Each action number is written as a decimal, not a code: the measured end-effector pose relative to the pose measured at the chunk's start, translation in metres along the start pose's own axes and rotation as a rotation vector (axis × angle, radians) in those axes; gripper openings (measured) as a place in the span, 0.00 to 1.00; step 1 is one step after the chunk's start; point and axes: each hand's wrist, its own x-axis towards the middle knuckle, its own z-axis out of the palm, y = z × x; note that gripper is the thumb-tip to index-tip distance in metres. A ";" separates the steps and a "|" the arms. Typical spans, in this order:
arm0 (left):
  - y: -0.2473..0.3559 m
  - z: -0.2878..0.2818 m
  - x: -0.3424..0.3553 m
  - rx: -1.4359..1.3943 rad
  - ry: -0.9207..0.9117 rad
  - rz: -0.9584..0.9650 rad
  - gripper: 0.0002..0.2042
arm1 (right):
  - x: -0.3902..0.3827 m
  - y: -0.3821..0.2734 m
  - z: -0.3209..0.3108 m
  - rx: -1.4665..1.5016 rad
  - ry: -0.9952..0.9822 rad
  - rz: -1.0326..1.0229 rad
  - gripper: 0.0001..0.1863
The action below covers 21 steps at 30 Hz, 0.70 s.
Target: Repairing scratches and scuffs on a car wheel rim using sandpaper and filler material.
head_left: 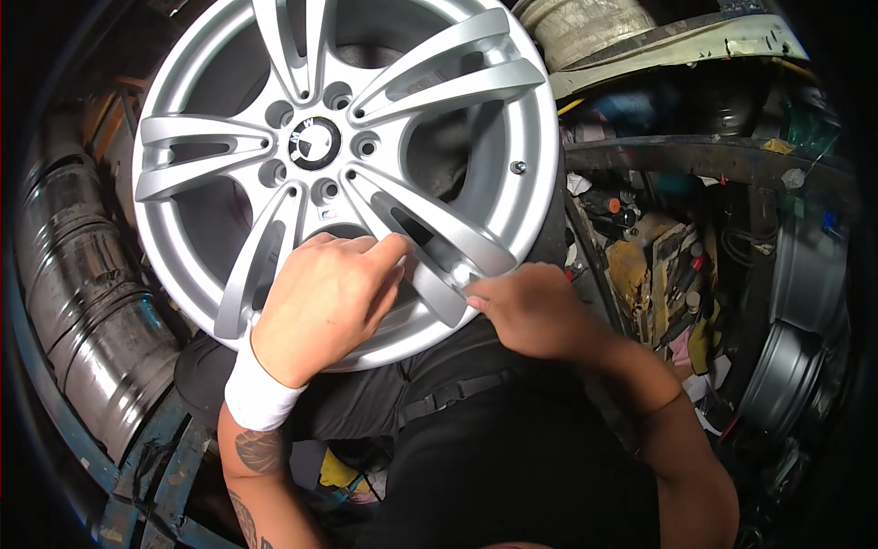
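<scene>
A silver alloy wheel rim (533, 183) with paired spokes and a round centre cap (314, 144) lies face up before me. My left hand (329, 293), a white band (261, 389) at its wrist, is bent over the lower part of the rim. Its fingers are curled and their tips hidden, so what they grip does not show. Over the outer end of the lower right spoke (439, 224) my right hand (530, 306) is pinched and slightly blurred. Whatever sits between its fingertips is too small to make out. A valve stem (519, 167) stands on the rim's right side.
Shiny metal cylinders (101, 311) stand at the left beside a blue metal frame (165, 476). Another wheel (585, 27) lies at the top right. Bottles, rags and a worn box (654, 265) crowd the right side, with more silver rims (782, 375) beyond.
</scene>
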 end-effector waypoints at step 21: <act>0.011 0.009 0.006 -0.153 -0.117 -0.031 0.16 | -0.028 0.001 -0.036 0.333 0.094 0.020 0.10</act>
